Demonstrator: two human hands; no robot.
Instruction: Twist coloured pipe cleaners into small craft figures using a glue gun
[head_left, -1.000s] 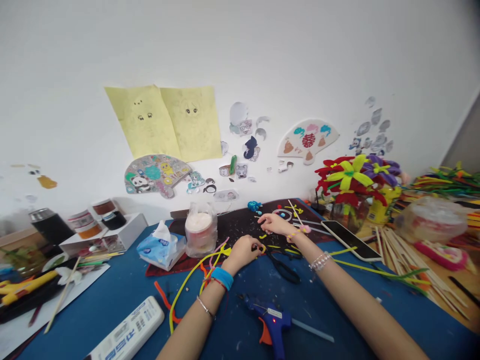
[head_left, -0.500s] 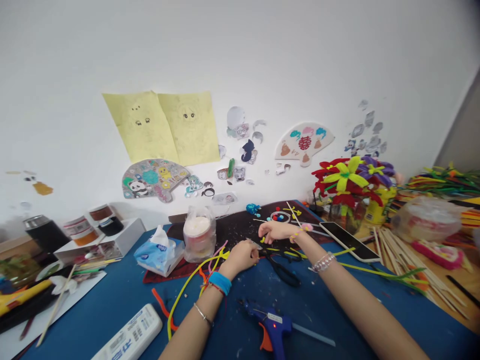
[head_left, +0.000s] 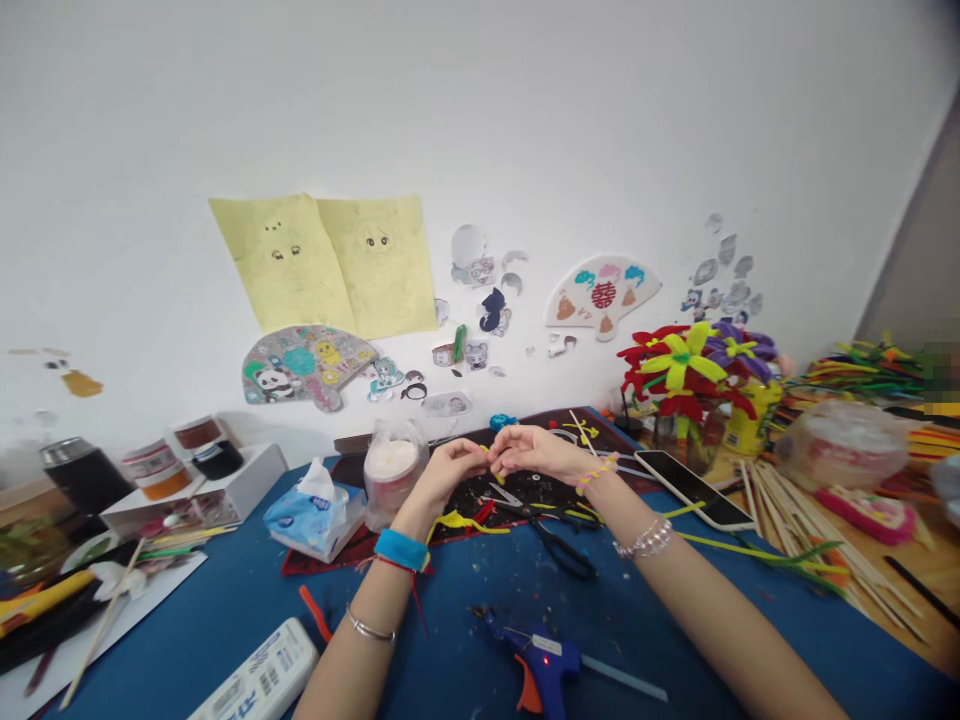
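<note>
My left hand (head_left: pixel 454 472) and my right hand (head_left: pixel 531 452) meet above the dark mat, fingertips close together. Between them is a small yellow piece (head_left: pixel 498 477), partly hidden by the fingers; it hangs from my right fingertips. The fingers of my left hand are pinched, and what they hold is too small to make out. Black-handled scissors (head_left: pixel 564 552) lie under and to the right of my hands. Yellow strips (head_left: pixel 465 522) lie beside my left wrist. Nearer the front, a blue glue gun (head_left: pixel 551 660) with a lit red light rests on the blue table cover.
A tissue pack (head_left: pixel 316 515) and a wrapped jar (head_left: pixel 394 470) stand at left, with a white power strip (head_left: pixel 262 672) in front. At right are a phone (head_left: pixel 694 488), wooden sticks (head_left: pixel 817 540) and fuzzy flowers (head_left: pixel 686 358).
My left hand has risen off the mat and my right hand has moved left, so their fingertips now meet. The yellow strips by my left wrist have shifted. The view has moved slightly.
</note>
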